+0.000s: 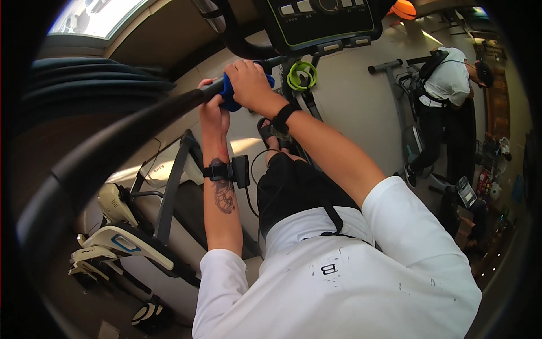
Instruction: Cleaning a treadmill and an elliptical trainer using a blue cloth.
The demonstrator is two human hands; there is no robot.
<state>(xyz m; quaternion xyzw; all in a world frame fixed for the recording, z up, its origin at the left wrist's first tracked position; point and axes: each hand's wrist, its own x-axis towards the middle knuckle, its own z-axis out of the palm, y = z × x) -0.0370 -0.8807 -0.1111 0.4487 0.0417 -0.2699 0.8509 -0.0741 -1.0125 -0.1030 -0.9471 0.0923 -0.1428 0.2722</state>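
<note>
A long black handlebar [178, 106] of an exercise machine runs from the lower left up to the machine's post. My right hand [247, 84] is closed over a blue cloth [229, 95] that is wrapped around this bar. Just left of it, my left hand [214, 101] grips the bar from below at the cloth's edge, its thumb on the near side; part of its palm and fingers is hidden. A console [326, 25] with buttons is above and to the right of my hands, and a green ring-shaped holder [302, 76] hangs under it.
To the left stand a treadmill [173, 186] and other cream-and-black exercise machines [127, 241]. A dark ribbed object [93, 84] lies near the window. At the right, a person [449, 80] in a white shirt bends over beside another machine. A cable [252, 203] runs from my left wrist device.
</note>
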